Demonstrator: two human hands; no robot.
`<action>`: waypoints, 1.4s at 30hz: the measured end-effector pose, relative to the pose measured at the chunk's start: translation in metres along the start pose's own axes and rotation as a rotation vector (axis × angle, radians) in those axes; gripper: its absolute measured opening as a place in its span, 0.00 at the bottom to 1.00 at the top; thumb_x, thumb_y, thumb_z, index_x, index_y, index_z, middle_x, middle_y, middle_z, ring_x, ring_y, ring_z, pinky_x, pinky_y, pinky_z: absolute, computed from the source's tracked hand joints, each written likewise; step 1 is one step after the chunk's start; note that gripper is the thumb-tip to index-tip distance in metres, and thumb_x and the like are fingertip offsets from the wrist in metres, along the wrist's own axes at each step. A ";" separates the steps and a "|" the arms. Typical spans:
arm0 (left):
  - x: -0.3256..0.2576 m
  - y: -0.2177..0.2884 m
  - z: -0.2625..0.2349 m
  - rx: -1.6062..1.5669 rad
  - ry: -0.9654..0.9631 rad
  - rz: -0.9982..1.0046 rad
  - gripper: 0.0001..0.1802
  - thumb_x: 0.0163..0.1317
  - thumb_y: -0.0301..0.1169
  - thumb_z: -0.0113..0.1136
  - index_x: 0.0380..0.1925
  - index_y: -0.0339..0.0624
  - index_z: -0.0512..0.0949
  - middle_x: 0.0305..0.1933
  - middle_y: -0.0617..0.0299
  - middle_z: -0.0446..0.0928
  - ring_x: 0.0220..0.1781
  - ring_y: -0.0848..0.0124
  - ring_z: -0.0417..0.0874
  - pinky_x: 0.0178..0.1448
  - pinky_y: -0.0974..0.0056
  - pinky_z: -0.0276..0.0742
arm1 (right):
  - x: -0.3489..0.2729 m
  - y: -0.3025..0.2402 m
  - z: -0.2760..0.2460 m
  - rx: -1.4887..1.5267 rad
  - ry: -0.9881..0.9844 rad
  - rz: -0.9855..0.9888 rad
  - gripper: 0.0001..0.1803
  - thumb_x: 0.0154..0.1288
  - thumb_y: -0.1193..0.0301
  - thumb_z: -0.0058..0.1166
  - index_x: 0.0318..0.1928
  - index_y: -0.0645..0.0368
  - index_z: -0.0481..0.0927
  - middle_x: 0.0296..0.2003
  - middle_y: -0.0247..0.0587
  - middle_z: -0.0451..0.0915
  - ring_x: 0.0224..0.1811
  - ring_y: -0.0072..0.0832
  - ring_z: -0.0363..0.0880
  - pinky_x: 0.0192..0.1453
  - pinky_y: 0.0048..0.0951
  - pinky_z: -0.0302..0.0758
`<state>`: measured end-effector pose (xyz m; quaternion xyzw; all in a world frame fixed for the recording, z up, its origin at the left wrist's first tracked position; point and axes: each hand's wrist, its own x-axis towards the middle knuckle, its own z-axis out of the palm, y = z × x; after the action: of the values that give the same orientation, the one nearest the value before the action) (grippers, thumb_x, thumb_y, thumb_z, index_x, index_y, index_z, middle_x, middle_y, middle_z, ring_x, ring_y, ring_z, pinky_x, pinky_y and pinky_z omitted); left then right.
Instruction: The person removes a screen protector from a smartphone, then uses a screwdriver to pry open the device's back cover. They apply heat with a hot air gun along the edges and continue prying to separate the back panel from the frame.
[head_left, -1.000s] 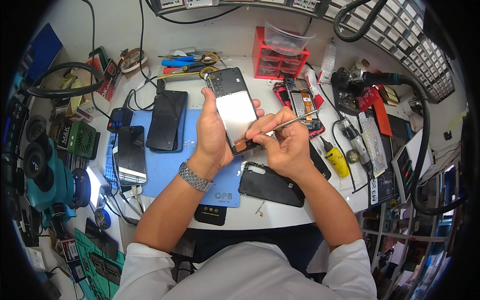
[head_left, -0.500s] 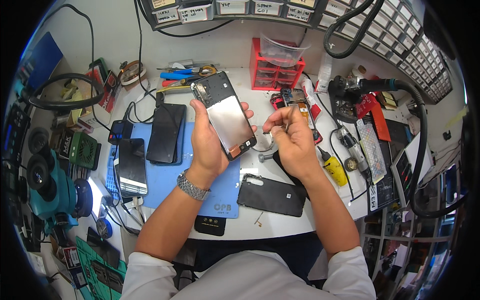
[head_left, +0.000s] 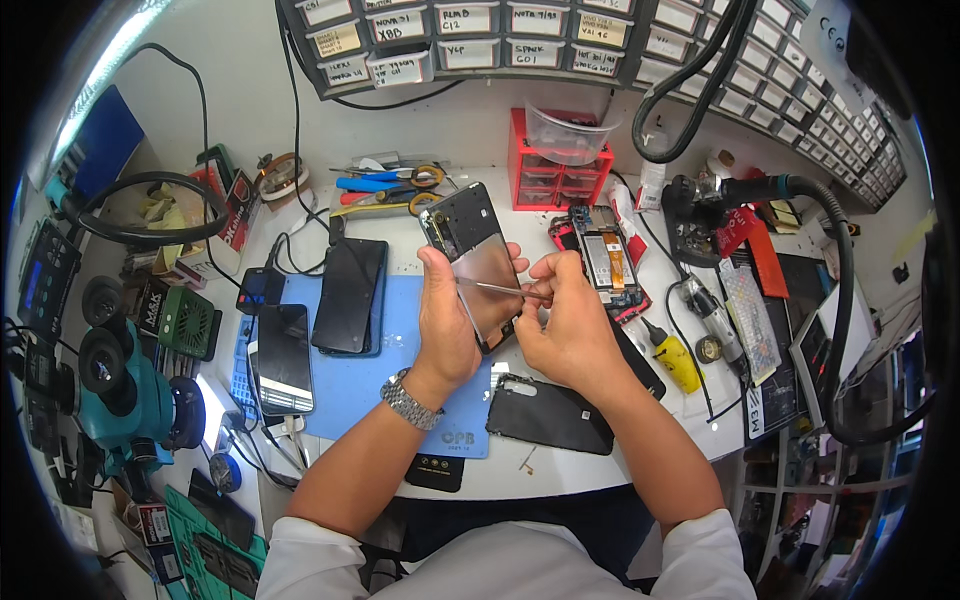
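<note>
My left hand [head_left: 447, 320] grips an opened phone frame [head_left: 473, 255] with a shiny metal inner plate, held tilted above the blue work mat [head_left: 400, 360]. My right hand [head_left: 568, 325] pinches slim metal tweezers [head_left: 495, 289] whose tips rest across the plate. A black phone back cover [head_left: 550, 412] lies on the white desk just under my right wrist. A metal watch [head_left: 410, 400] sits on my left wrist.
Two dark phones [head_left: 350, 295] [head_left: 283, 358] lie on the mat's left side. An opened phone with exposed parts [head_left: 605, 260] lies to the right, near a yellow bottle [head_left: 675, 355]. A red drawer box [head_left: 555, 165], scissors and tools stand at the back. A teal microscope [head_left: 120, 390] stands at left.
Both hands have lifted the phone frame higher and tilted it. My right hand has shifted the tweezers from the frame's lower edge to lie across the plate.
</note>
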<state>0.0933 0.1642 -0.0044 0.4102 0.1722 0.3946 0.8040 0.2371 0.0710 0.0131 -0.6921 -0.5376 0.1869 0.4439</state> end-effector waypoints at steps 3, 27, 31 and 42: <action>0.003 -0.005 -0.006 -0.057 -0.014 0.001 0.52 0.85 0.74 0.26 0.73 0.34 0.74 0.66 0.47 0.83 0.66 0.56 0.89 0.69 0.49 0.90 | 0.000 0.004 0.004 0.047 -0.003 0.044 0.26 0.69 0.82 0.61 0.62 0.65 0.63 0.42 0.53 0.85 0.47 0.38 0.89 0.58 0.40 0.84; -0.001 0.017 0.003 -0.028 0.043 0.005 0.53 0.85 0.75 0.24 0.68 0.37 0.79 0.61 0.52 0.87 0.61 0.62 0.90 0.67 0.51 0.89 | -0.006 0.010 0.023 0.092 0.119 -0.252 0.22 0.69 0.84 0.59 0.56 0.64 0.63 0.42 0.45 0.77 0.43 0.29 0.81 0.54 0.35 0.81; 0.000 0.014 0.000 -0.060 0.028 0.032 0.53 0.84 0.76 0.25 0.68 0.36 0.79 0.61 0.53 0.86 0.62 0.62 0.89 0.68 0.51 0.89 | -0.004 0.007 0.020 0.178 0.094 -0.172 0.23 0.69 0.83 0.61 0.57 0.65 0.63 0.42 0.46 0.78 0.43 0.31 0.82 0.53 0.37 0.82; -0.002 0.007 0.005 -0.054 -0.002 -0.001 0.58 0.80 0.80 0.25 0.71 0.34 0.77 0.65 0.49 0.84 0.64 0.58 0.88 0.69 0.49 0.88 | -0.001 0.000 0.008 0.128 -0.022 0.075 0.26 0.68 0.80 0.61 0.59 0.64 0.60 0.38 0.44 0.79 0.40 0.27 0.81 0.47 0.33 0.80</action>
<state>0.0914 0.1629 0.0039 0.3888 0.1609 0.3981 0.8151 0.2309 0.0735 0.0087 -0.6797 -0.5031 0.2451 0.4741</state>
